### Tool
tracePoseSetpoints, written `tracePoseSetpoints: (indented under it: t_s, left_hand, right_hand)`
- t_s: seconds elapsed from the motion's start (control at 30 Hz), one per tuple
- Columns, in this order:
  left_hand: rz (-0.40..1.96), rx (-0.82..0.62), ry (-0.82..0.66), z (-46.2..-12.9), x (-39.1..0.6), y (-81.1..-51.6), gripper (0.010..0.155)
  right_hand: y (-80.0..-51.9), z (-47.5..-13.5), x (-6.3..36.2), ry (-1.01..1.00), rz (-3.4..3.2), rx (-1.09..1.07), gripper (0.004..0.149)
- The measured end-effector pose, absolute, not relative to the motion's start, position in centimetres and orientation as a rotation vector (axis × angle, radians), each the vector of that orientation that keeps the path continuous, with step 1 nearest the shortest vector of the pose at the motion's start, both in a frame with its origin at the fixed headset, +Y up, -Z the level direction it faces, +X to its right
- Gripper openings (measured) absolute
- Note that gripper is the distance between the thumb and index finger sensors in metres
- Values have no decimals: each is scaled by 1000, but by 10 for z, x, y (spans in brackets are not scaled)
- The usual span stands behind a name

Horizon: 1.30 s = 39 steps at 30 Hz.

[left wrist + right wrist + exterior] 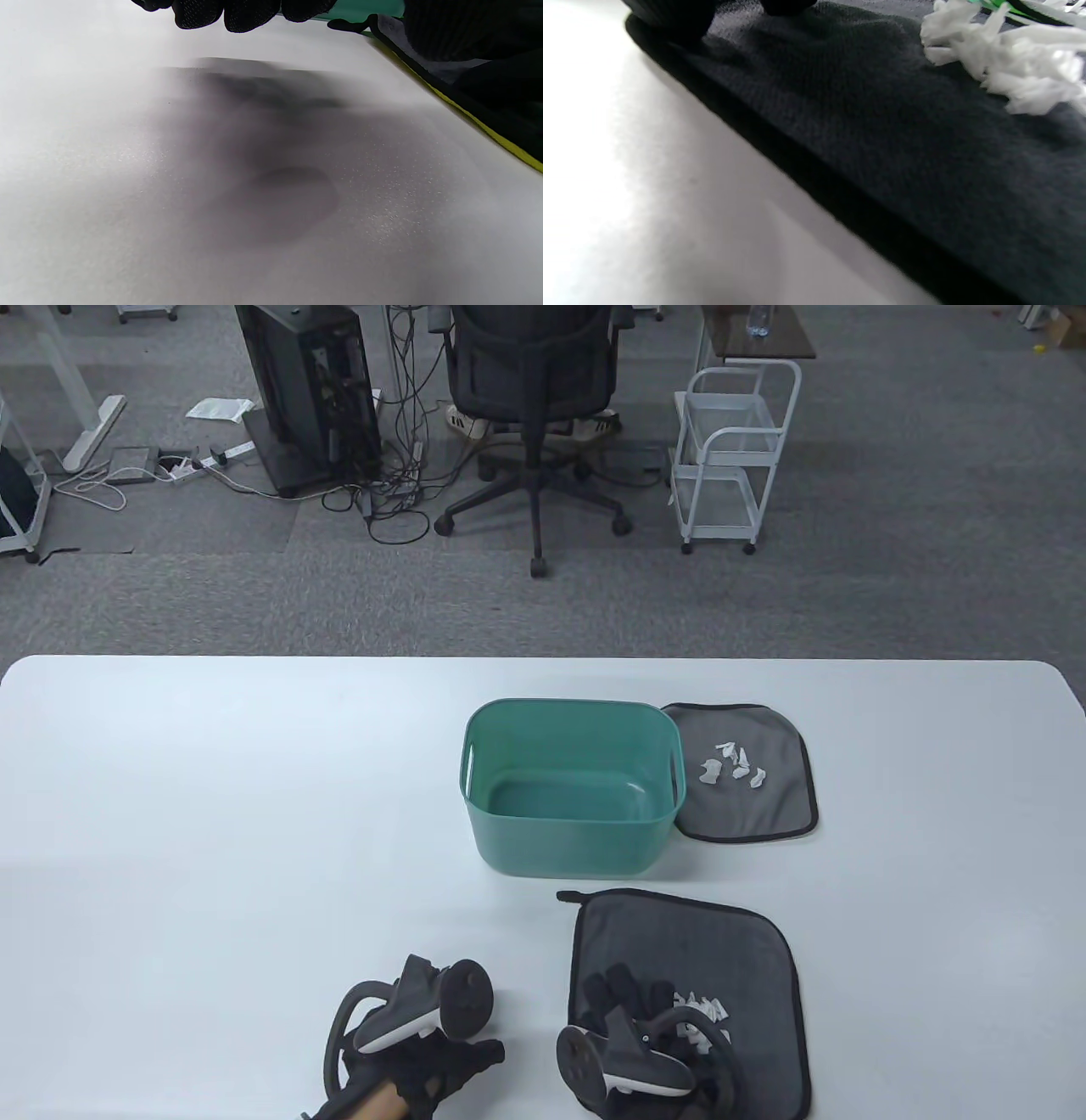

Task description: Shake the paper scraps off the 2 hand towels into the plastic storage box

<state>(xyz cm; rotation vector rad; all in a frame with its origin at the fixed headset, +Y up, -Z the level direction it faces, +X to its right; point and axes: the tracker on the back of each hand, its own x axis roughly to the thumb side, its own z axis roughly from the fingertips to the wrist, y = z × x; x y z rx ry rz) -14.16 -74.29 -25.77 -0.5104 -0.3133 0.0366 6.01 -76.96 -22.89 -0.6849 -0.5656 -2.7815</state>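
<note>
No brand, label or writing can be read anywhere. The green plastic storage box (571, 785) stands mid-desk (212, 814). The far towel (747, 776) lies just right of the box, its left edge hidden behind the box wall, with paper scraps (731, 763) on it. The near towel (687, 993) lies in front of the box with more scraps (700, 1010), partly covered by the right hand (636, 1010), whose straight fingers rest on the cloth. The left hand (424, 1052) rests on the desk, largely hidden by its tracker; its grasp cannot be told. Both wrist views are blurred.
</note>
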Motion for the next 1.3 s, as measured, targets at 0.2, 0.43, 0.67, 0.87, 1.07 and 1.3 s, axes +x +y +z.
tracePoseSetpoints:
  t_s: [0.2,0.43,0.67,0.87,1.07,1.3]
  left_hand:
    - [43,-515,-299,-259,-143,-743,80]
    - [48,-516,-284,-260,-145,-743,80]
    - [64,-521,-261,-263,-149,-743,80]
    - [74,-494,-242,-264,-152,-739,81]
    - [87,-492,-230,-265,-155,-739,80]
    - [109,-492,-194,-269,-161,-740,80]
  right_hand:
    - [-772,-226,53,-574,-2779,-736,71]
    - [-773,-223,48,-595,-2776,-760,71]
    - [-773,-223,39,-593,-2760,-786,71]
    - [-774,-220,25,-586,-2732,-818,72]
    - [-773,-218,14,-589,-2716,-844,72]
    - [-774,-216,1,-596,-2709,-863,73]
